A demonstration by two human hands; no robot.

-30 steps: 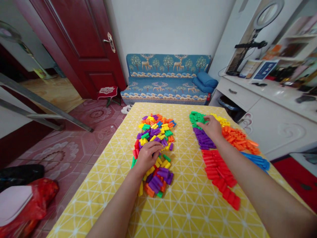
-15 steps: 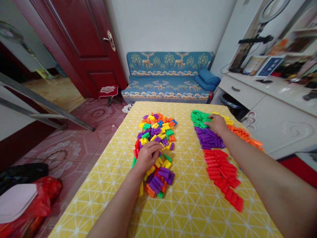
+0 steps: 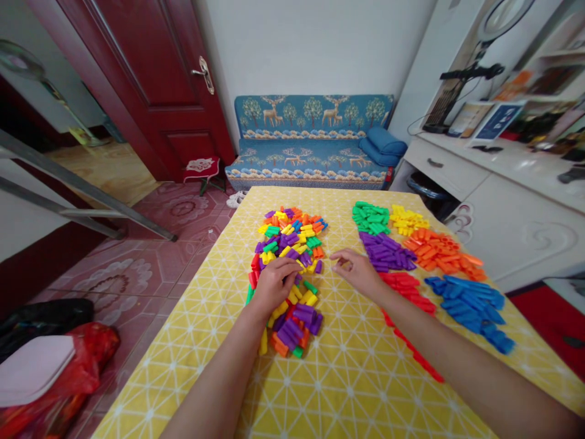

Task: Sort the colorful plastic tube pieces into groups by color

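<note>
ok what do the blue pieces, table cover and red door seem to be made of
Blue pieces: likely plastic, from the even, bright colour and moulded-looking shapes, with a slight sheen.
Table cover: cloth or vinyl, I can't tell; it looks mostly matte, with printed-looking white lines.
Red door: probably wood or wood-look board, given the framed panels, with a smooth, slightly glossy finish.

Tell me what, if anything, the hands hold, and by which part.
Nothing shows in the right hand; whether the left hand, at the mixed-colour pile, grips anything cannot be told.

Home room, deer-patterned sofa [image 3: 311, 161], red panelled door [image 3: 128, 55], white dresser [image 3: 512, 207], tiled floor [image 3: 183, 210]
</note>
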